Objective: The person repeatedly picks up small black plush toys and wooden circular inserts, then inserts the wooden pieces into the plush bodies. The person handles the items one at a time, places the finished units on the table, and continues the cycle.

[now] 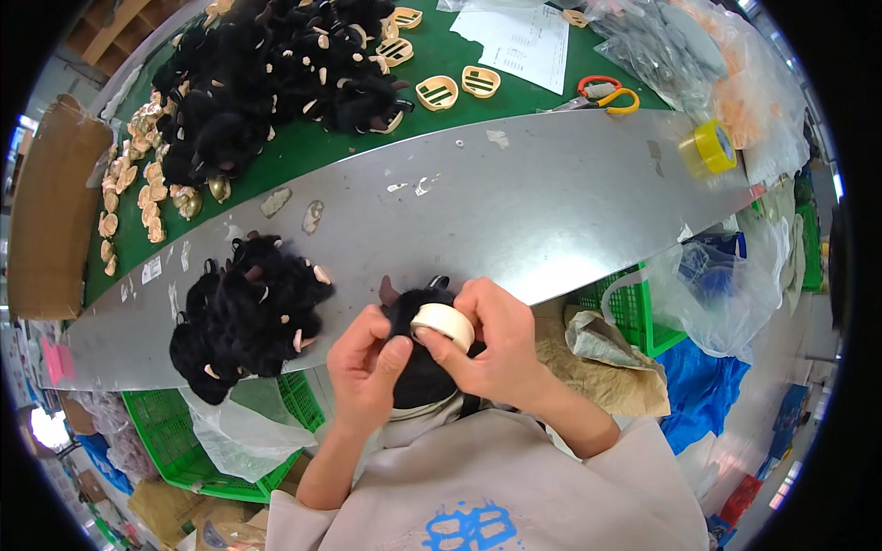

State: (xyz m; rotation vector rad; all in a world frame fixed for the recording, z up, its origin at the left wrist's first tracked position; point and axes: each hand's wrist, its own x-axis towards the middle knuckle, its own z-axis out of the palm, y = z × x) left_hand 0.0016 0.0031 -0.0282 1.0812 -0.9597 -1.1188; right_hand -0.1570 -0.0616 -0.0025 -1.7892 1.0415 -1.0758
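Note:
Close to my body, just off the near edge of the metal tabletop, both my hands work on a black plush toy (415,303) with a brown horn-like tip and a black loop at its top. Fingers and thumb of my left hand (367,363) pinch the plush on its left side. A cream-coloured rounded plastic part (445,320) sits against the plush, gripped by my right hand (496,344), thumb on its near side. The underside of the plush is hidden by my fingers. Left of my hands lies a pile of similar black plush toys (248,312).
A larger heap of black plush toys (239,101) covers the green surface behind, beside several cream plastic parts (436,93). Orange-handled scissors (611,96), a paper sheet (524,46) and yellow tape (709,149) lie farther right. Green crates (188,441) stand below the table.

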